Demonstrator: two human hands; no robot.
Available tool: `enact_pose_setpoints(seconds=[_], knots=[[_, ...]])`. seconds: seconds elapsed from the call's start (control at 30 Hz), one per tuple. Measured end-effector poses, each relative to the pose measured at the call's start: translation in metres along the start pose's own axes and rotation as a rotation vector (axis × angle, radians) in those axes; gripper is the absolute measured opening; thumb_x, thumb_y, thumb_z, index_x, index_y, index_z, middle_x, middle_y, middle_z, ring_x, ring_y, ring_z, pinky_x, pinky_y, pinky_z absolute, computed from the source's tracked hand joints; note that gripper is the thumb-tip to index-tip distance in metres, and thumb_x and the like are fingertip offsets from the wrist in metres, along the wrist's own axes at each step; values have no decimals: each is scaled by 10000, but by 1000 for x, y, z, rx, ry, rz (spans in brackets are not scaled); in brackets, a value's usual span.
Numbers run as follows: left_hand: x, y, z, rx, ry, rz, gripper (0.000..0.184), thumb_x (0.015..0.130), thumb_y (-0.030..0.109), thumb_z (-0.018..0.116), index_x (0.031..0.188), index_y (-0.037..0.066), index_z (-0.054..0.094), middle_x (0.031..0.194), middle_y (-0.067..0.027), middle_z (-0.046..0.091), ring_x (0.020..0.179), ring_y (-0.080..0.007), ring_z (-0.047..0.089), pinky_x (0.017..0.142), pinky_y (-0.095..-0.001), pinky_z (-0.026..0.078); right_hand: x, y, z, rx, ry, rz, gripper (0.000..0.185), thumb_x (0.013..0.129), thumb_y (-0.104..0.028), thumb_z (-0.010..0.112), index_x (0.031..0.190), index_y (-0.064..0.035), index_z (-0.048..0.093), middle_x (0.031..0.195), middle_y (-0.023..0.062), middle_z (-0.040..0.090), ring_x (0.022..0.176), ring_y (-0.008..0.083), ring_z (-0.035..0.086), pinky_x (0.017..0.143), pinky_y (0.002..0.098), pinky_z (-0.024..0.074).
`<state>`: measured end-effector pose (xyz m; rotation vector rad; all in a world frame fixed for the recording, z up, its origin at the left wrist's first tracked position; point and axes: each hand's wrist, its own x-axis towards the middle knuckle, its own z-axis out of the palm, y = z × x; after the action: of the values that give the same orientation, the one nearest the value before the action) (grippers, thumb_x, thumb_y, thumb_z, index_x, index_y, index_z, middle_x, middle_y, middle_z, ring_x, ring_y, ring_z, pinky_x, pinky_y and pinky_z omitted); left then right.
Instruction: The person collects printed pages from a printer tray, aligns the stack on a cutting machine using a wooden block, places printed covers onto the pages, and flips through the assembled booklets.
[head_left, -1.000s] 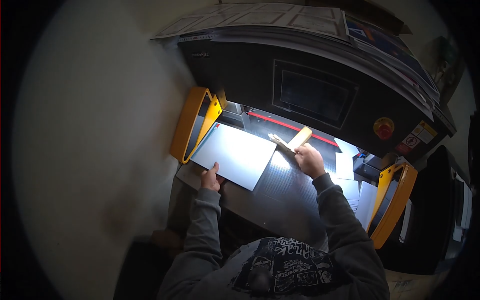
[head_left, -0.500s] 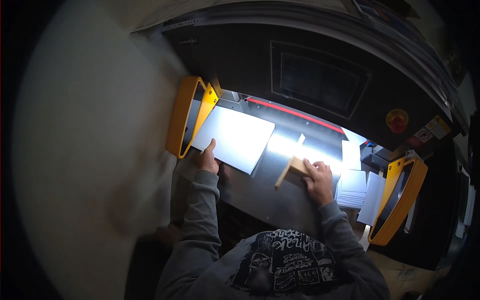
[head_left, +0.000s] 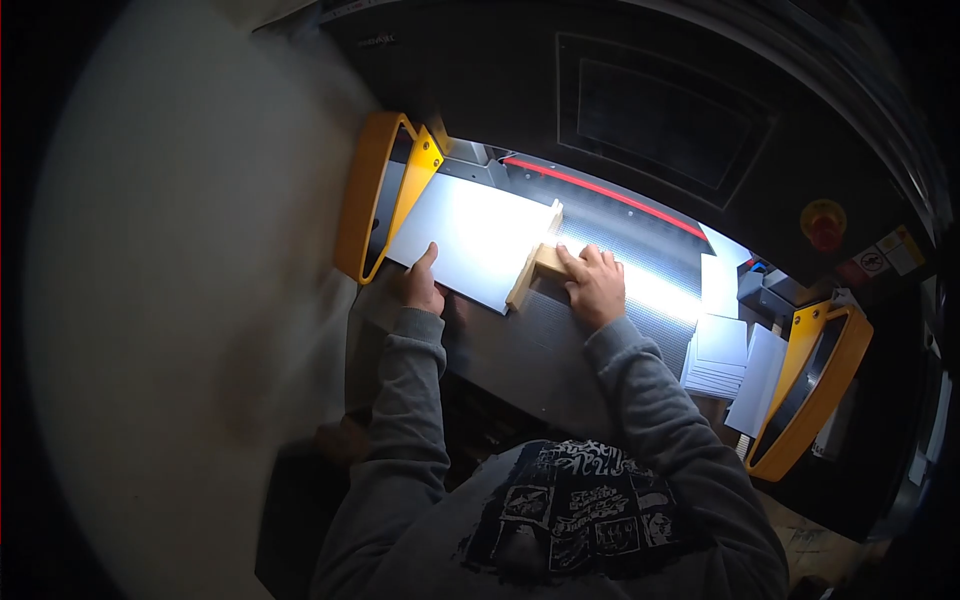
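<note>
The left hand (head_left: 424,288) pinches the near edge of a white stack (head_left: 460,228), thumb on top; the stack lies just ahead of it. The right hand (head_left: 597,288) grips a wooden block (head_left: 547,260) against the stack's edge, between both hands. Sheets (likely smooth) could slip, so edges suit gripping; the stiff, probably light block suits its stem.

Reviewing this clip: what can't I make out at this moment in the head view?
All in the head view:
- Left hand: most fingers, hidden beneath the white paper.
- White paper: any faint marks on top, washed out by glare.
- Wooden block: its end toward the right hand, covered by that hand.
- Warning label: wording too small and dim.
- Dark screen: any display, lost in shadow.
</note>
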<state>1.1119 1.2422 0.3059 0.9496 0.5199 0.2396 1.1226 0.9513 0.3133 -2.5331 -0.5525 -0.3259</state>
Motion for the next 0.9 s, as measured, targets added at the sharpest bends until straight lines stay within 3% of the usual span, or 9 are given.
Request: enact_pose_setpoints(seconds=[0.3, 0.43, 0.47, 0.53, 0.57, 0.63, 0.73, 0.87, 0.9], knots=[[-12, -5, 1, 93, 36, 95, 360, 917, 111, 575, 1258, 33, 489, 1168, -105, 582, 1057, -248, 591, 880, -408, 520, 24, 16, 4, -136, -55, 13, 631, 750, -232, 740, 1335, -282, 510, 1044, 55, 525, 1006, 250, 500, 863, 398, 414], [-17, -8, -15, 98, 45, -21, 281, 915, 84, 576, 1187, 34, 526, 1077, -96, 607, 952, -238, 630, 792, -413, 560, 7, 39, -32, -214, 216, 16, 649, 761, -277, 741, 1350, -171, 490, 1194, 160, 498, 1170, 335, 414, 1052, 527, 231], [-24, -5, -18, 113, 33, -12, 287, 916, 88, 576, 1189, 15, 525, 1086, -104, 611, 966, -236, 626, 819, -415, 551, -7, 36, -45, -132, 367, -45, 558, 772, -242, 729, 1276, -107, 529, 1196, 161, 498, 1148, 339, 423, 1028, 525, 252], [-45, 3, -37, 69, -102, -105, 314, 906, 100, 599, 1196, 10, 517, 1098, -99, 600, 981, -242, 613, 851, -410, 529, -55, 24, -49, 307, 275, 32, 301, 879, -216, 625, 1107, -29, 568, 1018, 135, 564, 922, 306, 554, 812, 419, 442], [-53, 7, -49, 66, -167, -147, 327, 906, 111, 605, 1198, -6, 513, 1116, -104, 597, 993, -242, 608, 880, -397, 508, -82, 17, -41, 878, 9, 219, 304, 964, -271, 526, 1119, -12, 559, 959, 110, 584, 781, 240, 589, 688, 347, 486], [-73, 17, -61, 103, -226, -263, 354, 904, 146, 622, 1186, -36, 510, 1147, -122, 591, 1013, -238, 592, 929, -349, 461, -100, -18, -50, 1946, -495, 694, 577, 979, -491, 400, 1253, 14, 457, 1095, 153, 606, 969, 235, 633, 786, 405, 552], [-91, 37, -62, 301, -321, -355, 370, 894, 141, 634, 1194, -35, 507, 1142, -132, 592, 1024, -224, 579, 939, -333, 446, -90, -39, -41, 2131, -742, 709, 609, 969, -519, 395, 1260, 13, 449, 1139, 176, 598, 1059, 258, 614, 827, 437, 550], [-78, 35, -105, 288, -469, -125, 602, 930, 504, 523, 1251, -4, 497, 1154, -127, 594, 1034, -210, 570, 928, -326, 449, -91, -53, 6, 1711, -653, 582, 413, 912, -181, 585, 1252, 15, 457, 1124, 141, 601, 1000, 209, 606, 893, 345, 491], [-80, 26, -117, -67, -538, -247, 759, 899, 660, 404, 1286, 13, 489, 1178, -115, 597, 1030, -207, 579, 912, -330, 464, -86, -62, 11, 1776, -632, 642, 389, 859, -74, 615, 1210, 16, 472, 1114, 122, 602, 997, 187, 587, 908, 308, 463]])
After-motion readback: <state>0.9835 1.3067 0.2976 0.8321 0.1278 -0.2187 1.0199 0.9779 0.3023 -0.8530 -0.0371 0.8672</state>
